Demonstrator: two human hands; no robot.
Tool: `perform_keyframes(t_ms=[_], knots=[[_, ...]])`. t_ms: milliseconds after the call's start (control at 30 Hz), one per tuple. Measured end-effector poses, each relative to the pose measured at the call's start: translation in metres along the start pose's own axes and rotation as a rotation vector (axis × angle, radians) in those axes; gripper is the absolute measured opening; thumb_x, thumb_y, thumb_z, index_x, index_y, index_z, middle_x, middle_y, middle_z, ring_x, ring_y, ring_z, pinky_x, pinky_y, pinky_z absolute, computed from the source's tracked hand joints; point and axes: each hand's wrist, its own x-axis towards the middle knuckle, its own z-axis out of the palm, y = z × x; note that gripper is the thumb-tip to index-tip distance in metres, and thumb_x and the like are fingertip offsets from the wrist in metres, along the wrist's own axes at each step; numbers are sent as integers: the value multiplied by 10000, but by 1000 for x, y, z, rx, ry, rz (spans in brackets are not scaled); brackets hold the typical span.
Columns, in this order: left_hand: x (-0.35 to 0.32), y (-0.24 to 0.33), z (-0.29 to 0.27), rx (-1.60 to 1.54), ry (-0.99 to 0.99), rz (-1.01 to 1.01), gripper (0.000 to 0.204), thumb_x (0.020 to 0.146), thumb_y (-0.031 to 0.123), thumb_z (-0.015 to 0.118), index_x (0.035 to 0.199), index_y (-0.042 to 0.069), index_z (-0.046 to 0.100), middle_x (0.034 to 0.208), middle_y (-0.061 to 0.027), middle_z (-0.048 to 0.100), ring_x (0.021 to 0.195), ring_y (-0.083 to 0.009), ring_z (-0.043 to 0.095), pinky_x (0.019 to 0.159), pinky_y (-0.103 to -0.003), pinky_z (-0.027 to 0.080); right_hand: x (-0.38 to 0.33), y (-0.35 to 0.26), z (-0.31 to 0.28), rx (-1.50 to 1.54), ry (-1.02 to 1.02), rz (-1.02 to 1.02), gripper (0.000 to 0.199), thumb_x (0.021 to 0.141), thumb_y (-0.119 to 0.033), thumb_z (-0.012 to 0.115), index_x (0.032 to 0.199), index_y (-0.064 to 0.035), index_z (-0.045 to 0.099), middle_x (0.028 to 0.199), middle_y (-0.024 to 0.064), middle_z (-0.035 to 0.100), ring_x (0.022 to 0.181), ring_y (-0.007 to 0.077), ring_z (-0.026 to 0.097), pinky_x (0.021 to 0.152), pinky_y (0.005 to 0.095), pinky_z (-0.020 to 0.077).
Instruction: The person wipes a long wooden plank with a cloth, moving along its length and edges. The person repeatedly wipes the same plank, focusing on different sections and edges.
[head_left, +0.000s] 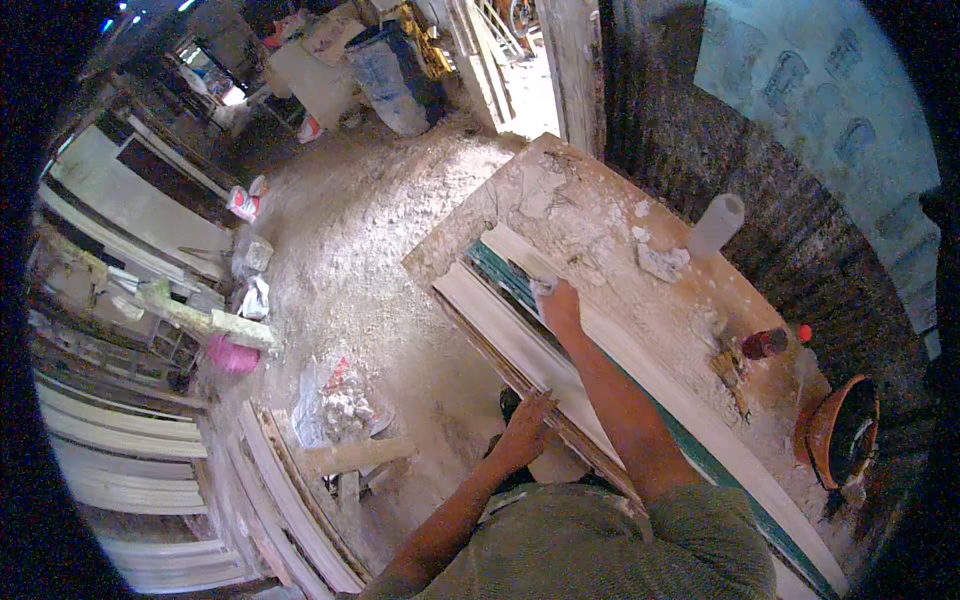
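Note:
Long pale moulding strips lie slantwise along a dusty workbench (575,190), with a dark green strip (500,277) showing between them. My right hand (563,310) is closed around a small whitish-grey wad (545,287), whose kind I cannot make out, and presses it on the strip near its far end. Nearer my body, my left hand (525,428) grips the brown edge (575,435) along the near pale strip (505,325), its fingers over the top. My right forearm crosses above the strips and hides part of them.
On the bench's right side stand a white cylinder (717,226), a dark red jar (765,343) and an orange-brown bowl (842,430). Pale lumps (662,262) lie nearby. Stacked pale mouldings (130,470) fill the left, and a blue barrel (392,80) stands far back.

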Motion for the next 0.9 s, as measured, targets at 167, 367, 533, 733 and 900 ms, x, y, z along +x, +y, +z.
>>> perform_keyframes(t_ms=[167,367,533,733,900], knots=[[18,-39,-80,-53,-28,-62,564,913,218,756,1417,79,544,1473,-205,525,1383,-405,473,1154,-510,379,58,-52,95,-178,-40,-241,379,890,-329,711,1108,-19,733,969,235,737,908,435,712,828,502,574],[47,-65,-206,-629,-439,-215,299,894,276,780,1109,77,723,1247,-150,674,1238,-323,601,1031,-436,494,33,-87,111,-305,-404,-7,454,852,-218,721,1289,-123,642,1099,230,708,975,432,684,878,526,556],[74,-32,-337,-947,-545,455,293,870,366,790,916,82,735,1024,-81,724,976,-280,687,875,-408,546,-32,-86,41,-329,-346,-68,524,790,-146,766,1296,-158,633,1109,204,717,964,431,694,870,521,564],[85,51,-418,-1018,-456,1230,415,946,520,677,1045,120,727,987,-55,648,872,-263,612,780,-410,510,-58,-69,28,-484,-416,25,501,824,-219,760,1307,-180,636,1113,207,715,956,436,691,867,526,562],[94,75,-427,-939,-547,1380,585,901,600,702,1316,190,669,1062,-44,574,972,-246,522,935,-495,419,-57,-73,57,-403,-271,-36,405,902,-317,691,1277,-174,641,1138,207,709,954,434,691,846,531,566]])
